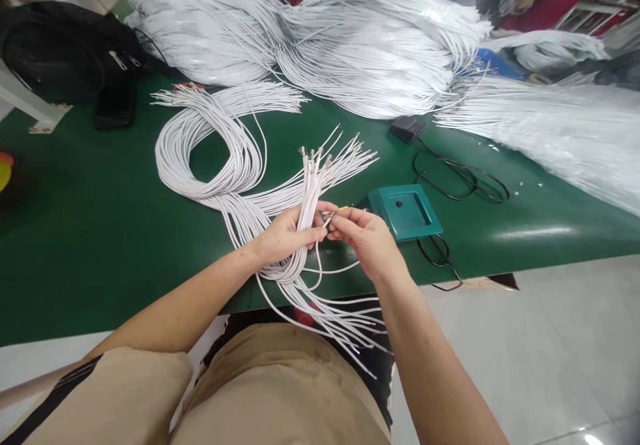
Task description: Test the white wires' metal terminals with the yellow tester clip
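My left hand (286, 237) is closed round a bunch of white cables (310, 195), whose stripped, metallic-looking ends point up and away from me. One cable end sticks out by my left thumb. There my right hand (367, 235) meets it, thumb and fingers pinched on the tip, with a small yellow piece showing at the fingertips. What exactly the pinch holds is partly hidden. Below my hands, loose white cable ends (345, 328) hang over the table edge. Just beyond my right hand stands a small teal device (407, 212).
Large heaps of white cables (370, 38) lie along the back of the green table (100, 245). A looped cable bundle (210, 145) lies left of centre. Black cords (465, 172) and a black adapter (407, 128) are at right. A black bag (60, 48) and a phone (114, 106) sit at left.
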A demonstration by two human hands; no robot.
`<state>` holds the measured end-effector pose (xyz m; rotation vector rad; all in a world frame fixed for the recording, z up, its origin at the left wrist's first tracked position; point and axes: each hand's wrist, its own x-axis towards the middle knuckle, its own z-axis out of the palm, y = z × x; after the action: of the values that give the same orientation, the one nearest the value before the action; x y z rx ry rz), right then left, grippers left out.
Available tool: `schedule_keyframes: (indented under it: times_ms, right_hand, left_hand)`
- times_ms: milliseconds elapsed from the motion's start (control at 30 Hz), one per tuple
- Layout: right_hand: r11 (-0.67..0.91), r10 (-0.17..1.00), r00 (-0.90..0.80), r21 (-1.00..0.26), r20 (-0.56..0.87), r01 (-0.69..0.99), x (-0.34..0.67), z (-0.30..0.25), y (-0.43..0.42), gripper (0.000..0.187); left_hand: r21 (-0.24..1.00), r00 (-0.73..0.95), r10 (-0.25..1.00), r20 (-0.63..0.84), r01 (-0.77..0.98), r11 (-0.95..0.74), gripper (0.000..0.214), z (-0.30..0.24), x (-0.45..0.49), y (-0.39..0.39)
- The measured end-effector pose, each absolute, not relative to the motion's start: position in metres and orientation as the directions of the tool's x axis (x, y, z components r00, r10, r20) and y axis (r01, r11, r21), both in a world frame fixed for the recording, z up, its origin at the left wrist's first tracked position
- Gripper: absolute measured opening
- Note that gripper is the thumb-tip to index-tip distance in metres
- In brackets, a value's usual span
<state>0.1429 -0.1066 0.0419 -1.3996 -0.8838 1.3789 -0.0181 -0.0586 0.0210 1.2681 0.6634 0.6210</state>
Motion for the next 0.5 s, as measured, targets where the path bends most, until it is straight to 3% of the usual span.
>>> schedule_keyframes:
  times_ms: [67, 133, 233, 333, 500]
  right_hand:
    - [-0.18, 0.969, 0.194, -0.975, -0.153, 0.131, 0.137, 0.035, -0.109, 0.013]
    - [-0.056, 0.968, 0.242, -0.884, 0.065, 0.463, 0.132, 0.027, -0.111, 0.015]
    - [0.114, 0.941, 0.066, -0.493, 0.333, 0.862, 0.131, 0.02, -0.111, 0.024]
    - [0.224, 0.925, -0.148, -0.186, 0.351, 0.957, 0.142, 0.022, -0.107, 0.027]
    - [0.214, 0.952, -0.187, -0.092, 0.243, 0.972, 0.168, 0.036, -0.094, 0.023]
  left_hand:
    - [0.948, 0.678, 0.719, -0.156, -0.101, 0.301, 0.039, 0.019, -0.018, -0.057]
    - [0.886, 0.688, 0.693, -0.214, -0.162, 0.435, 0.038, 0.015, -0.018, -0.055]
    - [0.786, 0.684, 0.667, -0.295, -0.224, 0.577, 0.039, 0.011, -0.016, -0.053]
    - [0.804, 0.632, 0.706, -0.319, -0.215, 0.555, 0.043, 0.01, -0.014, -0.052]
    - [0.927, 0.553, 0.795, -0.25, -0.101, 0.362, 0.046, 0.008, -0.013, -0.052]
